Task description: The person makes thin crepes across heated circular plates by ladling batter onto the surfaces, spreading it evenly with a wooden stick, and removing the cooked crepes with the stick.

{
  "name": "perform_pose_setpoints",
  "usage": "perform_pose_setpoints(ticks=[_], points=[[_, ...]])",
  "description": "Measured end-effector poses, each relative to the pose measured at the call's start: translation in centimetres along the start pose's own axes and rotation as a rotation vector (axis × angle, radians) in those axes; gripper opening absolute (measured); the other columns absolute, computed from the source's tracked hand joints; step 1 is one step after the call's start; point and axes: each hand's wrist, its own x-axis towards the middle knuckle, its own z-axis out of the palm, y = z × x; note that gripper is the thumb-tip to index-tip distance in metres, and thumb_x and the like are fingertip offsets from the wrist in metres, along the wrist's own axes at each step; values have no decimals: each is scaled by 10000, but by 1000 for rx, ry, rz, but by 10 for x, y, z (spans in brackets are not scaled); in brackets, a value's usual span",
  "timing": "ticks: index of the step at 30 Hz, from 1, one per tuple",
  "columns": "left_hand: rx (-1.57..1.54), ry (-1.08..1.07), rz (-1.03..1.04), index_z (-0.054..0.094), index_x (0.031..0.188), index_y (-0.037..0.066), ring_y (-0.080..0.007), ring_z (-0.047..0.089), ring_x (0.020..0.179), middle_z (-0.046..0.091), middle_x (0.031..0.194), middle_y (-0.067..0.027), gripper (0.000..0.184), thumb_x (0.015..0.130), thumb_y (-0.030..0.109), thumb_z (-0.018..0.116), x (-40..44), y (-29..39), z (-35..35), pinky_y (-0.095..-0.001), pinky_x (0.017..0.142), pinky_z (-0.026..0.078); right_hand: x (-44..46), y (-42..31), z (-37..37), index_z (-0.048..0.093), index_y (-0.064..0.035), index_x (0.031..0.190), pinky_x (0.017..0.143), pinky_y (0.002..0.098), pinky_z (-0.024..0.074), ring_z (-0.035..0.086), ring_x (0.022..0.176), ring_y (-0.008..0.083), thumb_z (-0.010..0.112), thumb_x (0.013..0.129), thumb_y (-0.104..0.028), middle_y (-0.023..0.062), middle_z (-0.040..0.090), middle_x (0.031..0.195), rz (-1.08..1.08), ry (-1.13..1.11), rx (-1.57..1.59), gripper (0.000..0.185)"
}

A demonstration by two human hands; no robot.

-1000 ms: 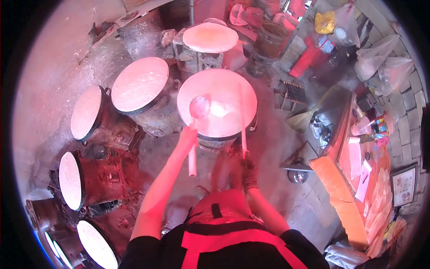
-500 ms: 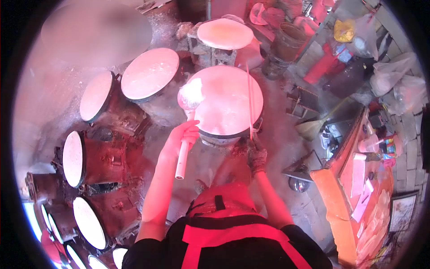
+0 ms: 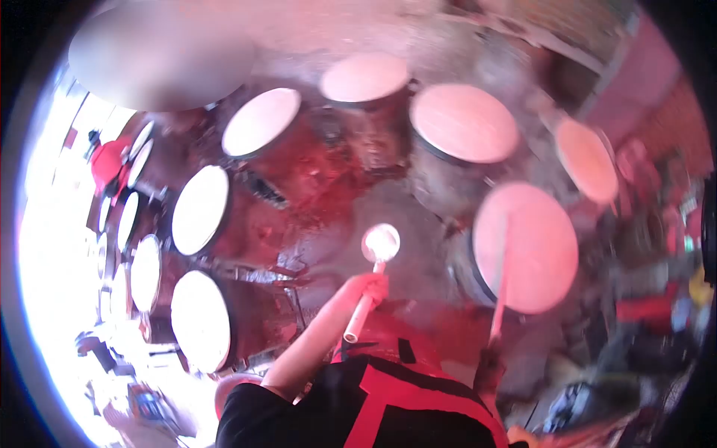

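My left hand (image 3: 366,288) is closed around the pale tubular handle of a ladle (image 3: 358,321). The ladle's round bowl, with something white in it, is over the floor in front of me. In my right hand (image 3: 489,360), dark-gloved and blurred, is a long thin stick (image 3: 502,302). Its far part reaches over the round pale top of a drum-like griddle (image 3: 549,246) on my right. The stick looks very near or on that surface; I cannot tell which. Glare washes out detail on the griddle.
More round-topped stands curve around me: a griddle (image 3: 463,123) ahead, an orange-tinted one (image 3: 588,160) at right, and a griddle (image 3: 200,321) at near left. A person in red (image 3: 112,164) is at far left. Blurred clutter lies at right.
My view has swung left, so the griddle in front now lies to my right. The ladle has moved off that griddle's top. Both hands keep their tools.
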Motion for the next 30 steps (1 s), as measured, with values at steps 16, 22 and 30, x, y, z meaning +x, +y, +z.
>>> perform_pose_setpoints(ticks=[16,22,30], points=[[-478,-206,941,377,785,38,-35,338,452,402,650,-7,97,856,38,444,-176,159,-97,-144,349,266,159,-365,389,569,-40,980,652,376,463,586,722,300,573,814,-260,168,591,770,-1094,-740,-241,276],[-725,-191,1349,374,814,42,-27,323,451,395,656,-3,93,875,43,443,-213,114,-122,-139,352,265,74,-457,504,597,-76,925,690,438,450,563,804,379,531,814,-309,191,597,826,-1453,-1211,-604,266],[-1477,-505,1768,373,816,11,-54,336,458,382,652,-19,77,875,15,423,-168,14,-141,-155,355,308,-83,-476,579,569,-83,881,683,444,454,576,791,355,550,750,-248,173,603,814,-2005,-1718,-516,212]])
